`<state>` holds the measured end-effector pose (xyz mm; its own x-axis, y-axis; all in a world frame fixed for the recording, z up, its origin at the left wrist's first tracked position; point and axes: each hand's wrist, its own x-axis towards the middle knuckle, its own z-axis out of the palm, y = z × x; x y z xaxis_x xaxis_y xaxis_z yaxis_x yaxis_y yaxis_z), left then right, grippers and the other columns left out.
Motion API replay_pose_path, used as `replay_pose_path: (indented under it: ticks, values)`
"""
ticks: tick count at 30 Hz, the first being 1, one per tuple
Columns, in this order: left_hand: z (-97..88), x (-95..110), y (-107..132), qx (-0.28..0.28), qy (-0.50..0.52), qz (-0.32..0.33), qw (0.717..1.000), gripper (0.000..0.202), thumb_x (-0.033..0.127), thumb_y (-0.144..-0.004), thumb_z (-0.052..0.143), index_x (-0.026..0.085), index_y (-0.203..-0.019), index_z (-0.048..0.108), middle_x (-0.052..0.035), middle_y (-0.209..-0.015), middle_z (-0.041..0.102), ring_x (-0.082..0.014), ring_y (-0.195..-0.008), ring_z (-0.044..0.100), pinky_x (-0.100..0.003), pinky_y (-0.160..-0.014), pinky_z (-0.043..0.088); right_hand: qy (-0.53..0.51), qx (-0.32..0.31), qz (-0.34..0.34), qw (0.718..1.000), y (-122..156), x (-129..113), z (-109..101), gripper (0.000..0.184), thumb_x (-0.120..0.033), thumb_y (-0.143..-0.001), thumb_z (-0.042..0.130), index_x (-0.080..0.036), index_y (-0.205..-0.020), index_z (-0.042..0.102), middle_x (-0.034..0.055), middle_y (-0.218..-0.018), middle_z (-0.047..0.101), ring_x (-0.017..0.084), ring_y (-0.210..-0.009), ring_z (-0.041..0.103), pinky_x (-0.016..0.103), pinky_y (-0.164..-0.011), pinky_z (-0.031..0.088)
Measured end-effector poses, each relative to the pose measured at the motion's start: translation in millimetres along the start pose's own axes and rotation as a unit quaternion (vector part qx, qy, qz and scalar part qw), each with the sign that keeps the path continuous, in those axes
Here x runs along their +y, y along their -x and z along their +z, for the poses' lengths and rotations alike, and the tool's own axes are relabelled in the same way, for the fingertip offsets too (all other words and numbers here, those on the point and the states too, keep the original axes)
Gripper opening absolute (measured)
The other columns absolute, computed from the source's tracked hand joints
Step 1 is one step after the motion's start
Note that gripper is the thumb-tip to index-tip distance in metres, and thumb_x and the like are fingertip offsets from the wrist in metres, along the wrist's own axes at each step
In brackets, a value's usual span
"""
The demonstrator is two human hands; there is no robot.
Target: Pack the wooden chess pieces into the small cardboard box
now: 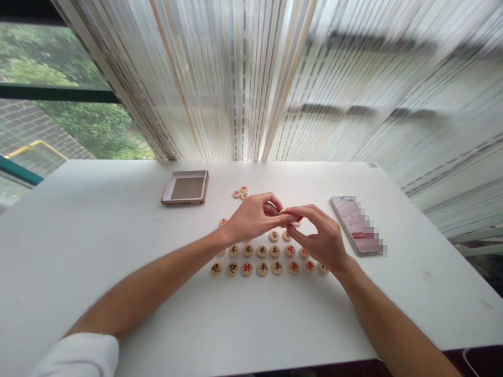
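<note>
Round wooden chess pieces (262, 268) with red or black characters lie in rows on the white table (98, 246). My left hand (253, 217) and my right hand (318, 238) meet above the rows, fingertips pinched together on a small wooden piece (283, 212) held between them. Three more pieces (241, 192) sit apart farther back, and a single piece (223, 222) lies just left of my left wrist. Some pieces are hidden under my hands.
A shallow square box lid (185, 187) lies at the back left of the pieces. A phone (356, 224) with its screen lit rests to the right. Striped curtains hang behind the table, and a window shows at the left.
</note>
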<state>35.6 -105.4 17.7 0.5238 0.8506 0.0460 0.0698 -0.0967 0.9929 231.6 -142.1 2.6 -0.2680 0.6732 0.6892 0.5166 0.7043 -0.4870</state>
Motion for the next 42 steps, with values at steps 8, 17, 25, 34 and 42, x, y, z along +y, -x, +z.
replay_pose_path:
  ticks: [8, 17, 25, 34, 42]
  values:
    - [-3.0, 2.1, 2.9, -0.002, -0.152, 0.036, 0.988, 0.039, 0.053, -0.090, 0.068, 0.016, -0.083, 0.072, -0.0072, -0.076, 0.077, -0.0190, -0.071, 0.074, -0.026, -0.064, 0.055, 0.005, 0.008, -0.005, 1.000, -0.2, -2.4, 1.6, 0.029, -0.011, -0.088, 0.067, -0.028, -0.111, 0.066, 0.0042, -0.094, 0.072, 0.019, -0.077, 0.070, 0.034, -0.070, 0.061]
    - [-8.7, 14.1, 5.0, -0.025, -0.264, 0.084, 0.961, 0.041, 0.051, -0.098, 0.057, 0.016, -0.085, 0.076, -0.0048, -0.071, 0.075, -0.0161, -0.063, 0.069, -0.023, -0.059, 0.049, 0.000, 0.011, -0.007, 1.000, -0.2, -3.9, 3.7, 0.024, -0.012, -0.088, 0.069, -0.026, -0.107, 0.064, 0.0038, -0.091, 0.071, 0.018, -0.074, 0.068, 0.034, -0.069, 0.060]
    - [-9.5, 14.5, 6.2, -0.024, -0.268, 0.092, 0.959, 0.038, 0.048, -0.097, 0.060, 0.016, -0.082, 0.073, -0.0033, -0.070, 0.074, -0.0137, -0.062, 0.067, -0.021, -0.056, 0.045, 0.000, 0.008, -0.003, 1.000, 0.7, -2.7, 4.5, 0.025, -0.012, -0.087, 0.070, -0.026, -0.107, 0.064, 0.0031, -0.092, 0.072, 0.017, -0.074, 0.069, 0.032, -0.066, 0.057]
    - [-11.8, 17.1, 7.2, -0.032, -0.272, 0.089, 0.958, 0.038, 0.048, -0.095, 0.062, 0.014, -0.081, 0.072, -0.0025, -0.070, 0.073, -0.0121, -0.061, 0.065, -0.021, -0.055, 0.043, -0.014, -0.002, -0.009, 1.000, 1.5, -2.6, 4.7, 0.032, -0.006, -0.085, 0.071, -0.024, -0.110, 0.065, 0.0039, -0.095, 0.072, 0.017, -0.078, 0.068, 0.031, -0.069, 0.055]
    - [-12.5, 18.3, 7.3, -0.046, -0.282, 0.092, 0.954, 0.035, 0.042, -0.101, 0.055, 0.016, -0.091, 0.076, -0.0029, -0.072, 0.074, -0.0132, -0.064, 0.067, -0.021, -0.059, 0.047, -0.007, -0.002, -0.004, 1.000, 0.8, -1.6, 4.5, 0.026, -0.010, -0.086, 0.073, -0.023, -0.107, 0.065, 0.0029, -0.090, 0.071, 0.017, -0.074, 0.067, 0.031, -0.067, 0.055]
